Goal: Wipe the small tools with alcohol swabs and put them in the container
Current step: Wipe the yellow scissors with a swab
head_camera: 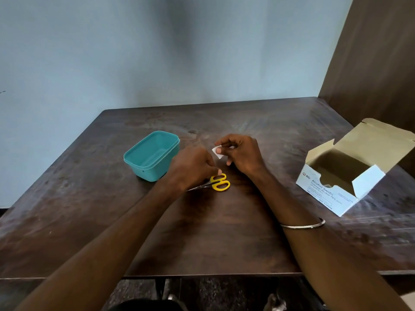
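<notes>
Head view | right hand point(241, 153) pinches a white swab point(217, 152) above the bench point(224, 232); left hand point(193, 168) grips yellow-handled scissors point(219, 182) lying just beside the teal tub point(134, 161) | wiping seemingly not begun, tub looks empty | open box point(323, 194) reads "BD Alcohol Swabs", "Isopropyl Alcohol 70%".
</notes>
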